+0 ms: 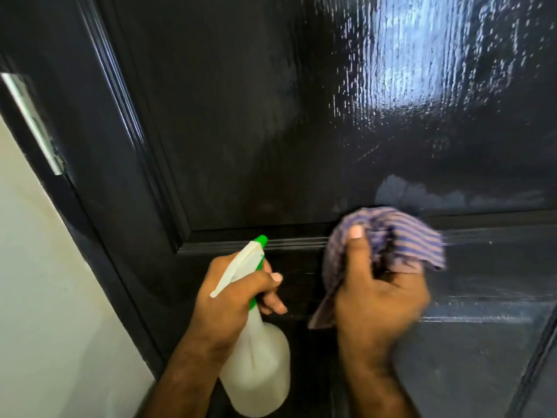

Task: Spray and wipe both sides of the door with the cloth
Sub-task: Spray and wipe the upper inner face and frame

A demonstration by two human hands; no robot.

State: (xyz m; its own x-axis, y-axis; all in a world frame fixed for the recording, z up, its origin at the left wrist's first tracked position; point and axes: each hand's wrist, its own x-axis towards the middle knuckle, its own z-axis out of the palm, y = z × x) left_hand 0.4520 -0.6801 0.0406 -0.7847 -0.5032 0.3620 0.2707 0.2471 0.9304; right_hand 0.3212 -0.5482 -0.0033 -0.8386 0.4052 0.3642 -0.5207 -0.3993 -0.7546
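A glossy black panelled door (241,116) fills the view, with wet streaks and droplets shining on its upper right panel. My left hand (232,300) grips the neck of a white spray bottle (259,366) with a green nozzle, held just in front of the door's middle rail. My right hand (376,303) holds a bunched purple-and-pink striped cloth (401,236) against the moulding at the bottom of the upper panel. The cloth looks slightly blurred.
The door's left edge carries a metal hinge plate (33,122). A pale wall (45,297) lies to the lower left. A lower door panel (467,372) shows at bottom right.
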